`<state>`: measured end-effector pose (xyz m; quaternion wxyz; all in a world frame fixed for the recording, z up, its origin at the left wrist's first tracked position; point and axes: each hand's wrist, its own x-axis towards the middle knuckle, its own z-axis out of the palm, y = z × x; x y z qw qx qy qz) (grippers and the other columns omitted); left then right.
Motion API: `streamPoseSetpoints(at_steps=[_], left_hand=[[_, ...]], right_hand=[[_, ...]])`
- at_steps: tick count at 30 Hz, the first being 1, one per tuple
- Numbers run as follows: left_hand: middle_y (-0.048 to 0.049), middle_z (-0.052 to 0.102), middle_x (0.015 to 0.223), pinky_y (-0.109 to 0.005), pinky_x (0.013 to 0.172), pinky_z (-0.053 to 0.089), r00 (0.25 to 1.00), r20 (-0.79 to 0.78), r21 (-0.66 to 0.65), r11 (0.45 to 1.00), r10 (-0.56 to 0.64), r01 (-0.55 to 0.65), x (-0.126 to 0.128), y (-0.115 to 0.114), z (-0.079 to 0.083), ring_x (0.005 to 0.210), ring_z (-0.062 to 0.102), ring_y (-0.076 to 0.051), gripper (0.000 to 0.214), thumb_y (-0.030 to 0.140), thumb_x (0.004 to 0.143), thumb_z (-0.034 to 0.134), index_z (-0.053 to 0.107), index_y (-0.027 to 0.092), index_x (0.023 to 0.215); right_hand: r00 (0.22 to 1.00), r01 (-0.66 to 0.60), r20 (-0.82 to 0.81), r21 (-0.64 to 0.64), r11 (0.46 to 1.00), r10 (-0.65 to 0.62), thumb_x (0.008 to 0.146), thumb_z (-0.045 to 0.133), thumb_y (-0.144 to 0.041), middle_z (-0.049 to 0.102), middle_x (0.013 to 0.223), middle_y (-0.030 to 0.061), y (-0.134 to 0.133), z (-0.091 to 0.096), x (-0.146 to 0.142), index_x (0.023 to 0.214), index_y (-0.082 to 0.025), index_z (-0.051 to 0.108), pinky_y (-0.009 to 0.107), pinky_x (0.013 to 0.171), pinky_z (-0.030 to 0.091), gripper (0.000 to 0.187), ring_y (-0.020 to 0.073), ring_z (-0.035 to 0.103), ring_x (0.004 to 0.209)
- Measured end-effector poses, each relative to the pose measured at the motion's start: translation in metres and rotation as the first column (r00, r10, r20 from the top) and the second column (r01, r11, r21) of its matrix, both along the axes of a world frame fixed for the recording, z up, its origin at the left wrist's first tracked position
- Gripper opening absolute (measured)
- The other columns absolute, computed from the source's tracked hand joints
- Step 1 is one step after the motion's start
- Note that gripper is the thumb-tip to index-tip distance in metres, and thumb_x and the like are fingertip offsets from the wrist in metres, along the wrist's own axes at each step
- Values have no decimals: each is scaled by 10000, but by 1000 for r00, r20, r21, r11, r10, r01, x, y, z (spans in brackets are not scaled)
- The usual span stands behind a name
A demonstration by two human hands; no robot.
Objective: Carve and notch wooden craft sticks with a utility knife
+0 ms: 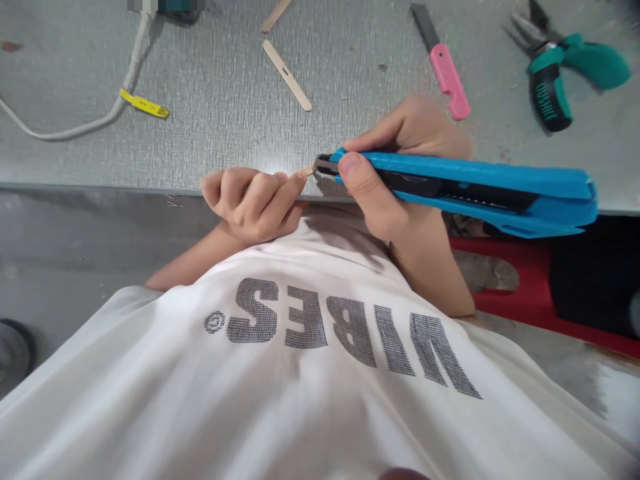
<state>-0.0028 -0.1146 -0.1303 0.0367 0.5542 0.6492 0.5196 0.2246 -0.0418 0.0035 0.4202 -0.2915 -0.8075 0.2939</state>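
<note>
My right hand (395,177) grips a large blue utility knife (480,190) near its black front end, thumb on top, at the edge of the grey table (220,100). The knife's tip meets a small wooden piece (306,171) that sticks out of my left hand (253,203). That hand is curled into a loose fist round the piece, just off the table edge and close to my white shirt. Most of the wooden piece is hidden inside the fingers.
Two wooden sticks (287,65) lie on the table farther back. A pink-handled cutter (443,63) and green-handled pliers (560,70) sit at the back right. A white cable with a yellow tag (144,104) runs along the left. A red stool (530,293) is below right.
</note>
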Motion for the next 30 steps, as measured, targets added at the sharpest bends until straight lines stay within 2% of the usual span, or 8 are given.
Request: streamPoseSetpoints(at_steps=[3,6,9,14,17,20,25,30], left_hand=[[-26,467,717,-598,1028,481,1000,-3,-2,1000,-16,16,0,0,2,858,643,-305,164,460,774,879,836,306,811],[-26,460,702,-611,1018,475,1000,-14,27,1000,-10,10,2,-2,4,829,628,-303,150,448,755,884,843,310,798],[-24,514,715,-610,1016,453,996,-82,67,998,17,-12,2,-3,3,809,633,-296,179,461,759,900,876,332,880],[-21,514,712,-589,1020,458,997,-72,43,999,31,-28,0,-2,0,854,667,-312,236,478,764,895,871,310,927],[-19,530,692,-635,1041,453,990,-142,45,999,18,-11,1,-1,3,814,654,-296,223,465,779,864,898,334,957],[-32,546,725,-635,1057,456,993,-116,-40,999,7,-12,5,-2,7,898,706,-335,185,463,847,819,867,315,946],[-39,573,764,-678,1080,441,979,-194,-11,998,61,-65,10,-6,5,938,734,-370,235,504,896,804,863,316,1025],[-43,556,761,-708,1098,445,985,-161,-41,997,55,-62,8,-7,1,952,737,-383,220,532,915,809,861,324,968]], right_hand=[[999,-9,41,-55,998,11,1124,700,-792,758,927,66,2,-4,-1,1031,-288,778,432,825,695,519,332,797,976],[999,-11,42,-69,998,14,1120,676,-823,763,919,71,4,-5,-3,1022,-287,772,440,828,690,554,331,791,951],[1000,1,17,-24,1000,-1,1119,675,-821,762,907,69,2,-2,-7,1000,-284,769,440,814,678,558,308,767,879],[998,39,-44,134,990,-34,1107,692,-771,703,814,56,0,4,-11,909,-277,735,407,639,552,534,243,640,689],[1000,21,-9,105,994,-20,1118,666,-765,688,828,64,-1,6,-11,937,-280,727,419,679,546,521,258,640,721],[1000,-11,11,65,998,10,1128,664,-750,676,833,65,-1,9,-13,941,-278,692,426,711,539,509,263,647,741],[996,-68,-40,191,979,77,1110,733,-562,673,768,24,2,19,-17,859,-246,653,378,627,491,411,201,600,651],[985,-133,136,211,968,106,1072,690,-459,681,830,1,8,32,-15,937,-265,658,378,702,518,238,205,626,726]])
